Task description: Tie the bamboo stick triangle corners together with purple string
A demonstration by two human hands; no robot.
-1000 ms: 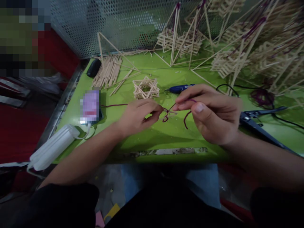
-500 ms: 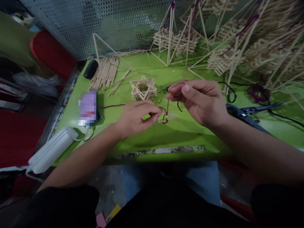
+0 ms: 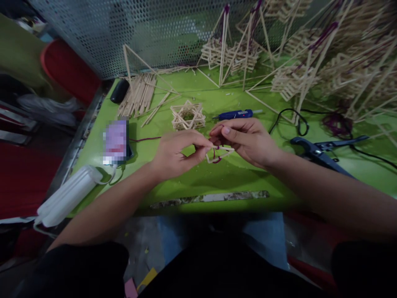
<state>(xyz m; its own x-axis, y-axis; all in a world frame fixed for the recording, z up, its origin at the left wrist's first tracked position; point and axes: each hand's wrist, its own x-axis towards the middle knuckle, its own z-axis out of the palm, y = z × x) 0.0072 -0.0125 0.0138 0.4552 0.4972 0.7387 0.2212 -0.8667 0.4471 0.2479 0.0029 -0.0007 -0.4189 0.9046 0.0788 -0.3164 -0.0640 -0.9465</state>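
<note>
stick triangle [image 3: 218, 154] — purple yarn [image 3: 216, 156], unlabelled

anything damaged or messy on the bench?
The green table's front edge has a long worn strip where the surface has peeled. A cable and loose sticks lie scattered behind the hands.

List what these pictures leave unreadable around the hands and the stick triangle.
- Head view: knot of the purple thread on the stick triangle: too small, covered by fingertips of left hand and right hand.
- Purple box: pixelated.
- Stick frames, right: cut off by edge.
</note>
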